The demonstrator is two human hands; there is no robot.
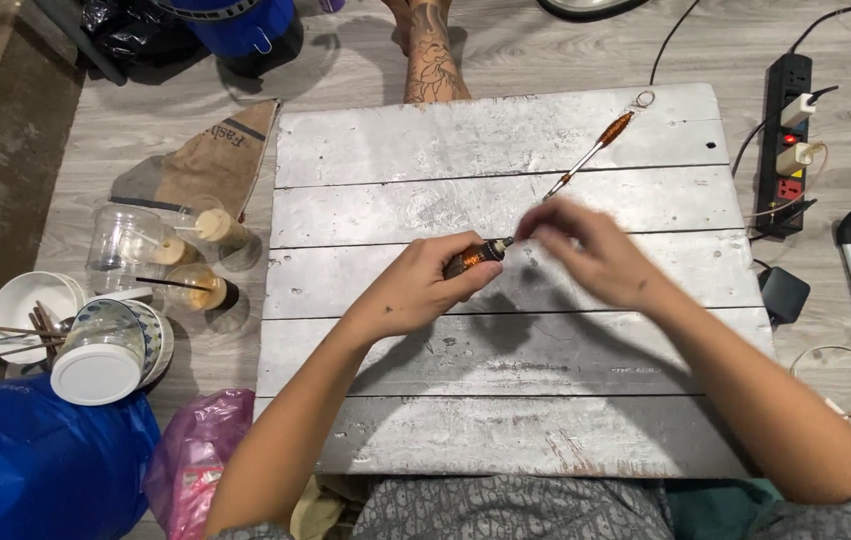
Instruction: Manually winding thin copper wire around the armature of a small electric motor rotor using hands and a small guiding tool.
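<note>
My left hand [416, 288] grips a small dark brown bottle-like object [474, 257] with an orange pattern, held sideways over the white-painted plank board [506, 400]. My right hand [586, 250] pinches at the object's narrow tip with its fingertips; whatever is between those fingers is too small to see. A long thin metal tool with an orange wound handle and a ring end [598, 150] lies on the board's far right, just beyond my right hand.
Plastic cups [124, 240], drinks with straws and stacked bowls [96, 350] sit on the floor at left. A blue bag [26, 470] and pink bag [191, 470] lie near left. A power strip [784, 130] and cables lie right. A person's tattooed leg [433, 55] rests beyond the board.
</note>
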